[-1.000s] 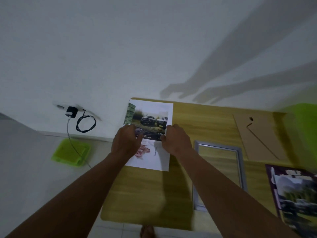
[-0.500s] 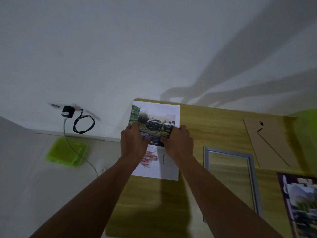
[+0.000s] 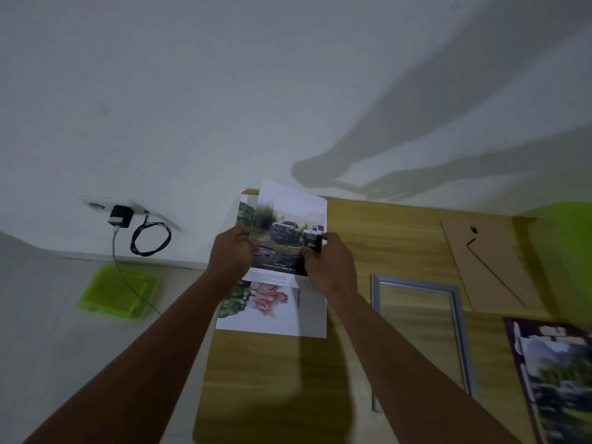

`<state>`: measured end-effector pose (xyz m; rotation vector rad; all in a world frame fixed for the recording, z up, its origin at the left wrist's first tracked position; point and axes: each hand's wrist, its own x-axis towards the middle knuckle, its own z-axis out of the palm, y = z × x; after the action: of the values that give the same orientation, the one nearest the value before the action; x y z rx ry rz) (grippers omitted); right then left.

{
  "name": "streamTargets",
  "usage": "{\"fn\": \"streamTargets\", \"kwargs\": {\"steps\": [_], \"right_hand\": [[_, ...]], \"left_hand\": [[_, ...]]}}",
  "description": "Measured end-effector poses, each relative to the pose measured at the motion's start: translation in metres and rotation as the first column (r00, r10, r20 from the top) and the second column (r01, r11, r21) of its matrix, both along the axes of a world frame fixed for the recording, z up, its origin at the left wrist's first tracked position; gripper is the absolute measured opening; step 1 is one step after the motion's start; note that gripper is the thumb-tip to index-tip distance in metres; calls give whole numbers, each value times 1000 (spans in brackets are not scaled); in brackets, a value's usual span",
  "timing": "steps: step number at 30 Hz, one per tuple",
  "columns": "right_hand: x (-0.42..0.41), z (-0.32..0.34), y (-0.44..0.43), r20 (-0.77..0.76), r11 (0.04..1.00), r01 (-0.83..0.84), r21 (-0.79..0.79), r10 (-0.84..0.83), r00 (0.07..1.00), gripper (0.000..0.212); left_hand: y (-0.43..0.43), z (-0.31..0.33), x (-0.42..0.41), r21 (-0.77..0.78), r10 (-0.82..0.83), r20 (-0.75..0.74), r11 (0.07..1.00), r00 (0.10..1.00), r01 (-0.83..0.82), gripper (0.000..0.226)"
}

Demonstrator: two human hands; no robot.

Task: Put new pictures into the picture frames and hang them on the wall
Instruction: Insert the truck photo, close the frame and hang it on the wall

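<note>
Picturing two trucks, the print (image 3: 288, 219) bears white caption text.

both hands (image 3: 232, 251) pinching car picture (image 3: 288, 229), table (image 3: 368, 225)

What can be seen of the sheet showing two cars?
The car sheet is thin paper, printed with two off-road vehicles on muddy ground, pale sky above and a dark band of small white text below. It appears raised and tilted above the flower print lying on the wooden table. The left hand pinches its left edge, the right hand its right edge.
</note>
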<state>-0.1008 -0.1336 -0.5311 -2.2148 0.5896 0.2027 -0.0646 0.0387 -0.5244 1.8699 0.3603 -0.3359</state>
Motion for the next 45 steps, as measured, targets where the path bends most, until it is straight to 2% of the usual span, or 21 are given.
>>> {"fn": "streamTargets", "kwargs": {"steps": [2,5,8,11,13,14,16,18,19,21,23,25,28,29,31,33,34,38,42,45], "right_hand": [[0,7,-4,13,987,74,139,-76,997,40],[-1,15,-12,43,966,132,223,-145,988,38],[-11,31,-18,67,953,153,263,-176,982,38],[-23,50,-23,120,976,112,189,-136,983,39],[-33,62,-26,195,990,93,107,-112,974,23],[-38,69,-28,238,988,89,124,-117,964,15],[-50,87,-34,263,953,61,297,-143,954,35],[-61,101,-46,210,890,28,455,-138,968,50],[-65,105,-53,185,876,30,482,-136,973,48],[-74,109,-67,179,888,75,453,-173,968,32],[-84,111,-84,212,902,124,414,-228,950,21],[-97,113,-105,204,916,153,371,-241,949,19],[-119,113,-140,148,904,185,385,-259,955,23],[-125,109,-153,123,898,183,400,-251,960,24],[-135,101,-172,95,890,169,424,-230,969,25],[-142,90,-187,69,885,162,437,-212,975,24],[-145,85,-192,65,884,168,436,-217,974,22],[-150,61,-205,84,916,186,355,-230,970,27],[-157,30,-214,76,966,116,233,-136,988,38],[-162,14,-219,46,983,49,174,-58,997,46]], "left_hand": [[2,5,-4,-55,8,13,998,1000,-7,11],[4,15,-14,-97,2,59,995,998,4,12],[2,29,-31,-150,-54,121,986,991,72,23],[-8,45,-51,-21,-110,301,992,947,122,33],[-21,61,-65,138,-163,464,984,870,111,37],[-31,71,-73,209,-205,535,972,820,107,37],[-52,88,-89,292,-282,598,948,751,124,36],[-73,96,-103,340,-354,594,924,722,173,33],[-81,97,-109,381,-404,584,902,704,203,32],[-98,93,-120,462,-497,565,852,659,247,34],[-115,88,-134,482,-523,545,835,655,266,34],[-129,86,-146,481,-499,523,842,691,244,38],[-141,79,-147,516,-428,537,848,727,118,45],[-143,78,-145,488,-391,489,864,780,127,48],[-151,79,-141,272,-298,293,937,908,220,53],[-160,72,-143,57,-268,128,963,955,263,60],[-164,66,-144,37,-267,108,964,957,265,64],[-181,44,-158,51,-245,129,969,961,240,62],[-198,27,-168,190,-282,187,950,941,247,62],[-209,11,-171,248,-308,148,932,940,266,65]]}}
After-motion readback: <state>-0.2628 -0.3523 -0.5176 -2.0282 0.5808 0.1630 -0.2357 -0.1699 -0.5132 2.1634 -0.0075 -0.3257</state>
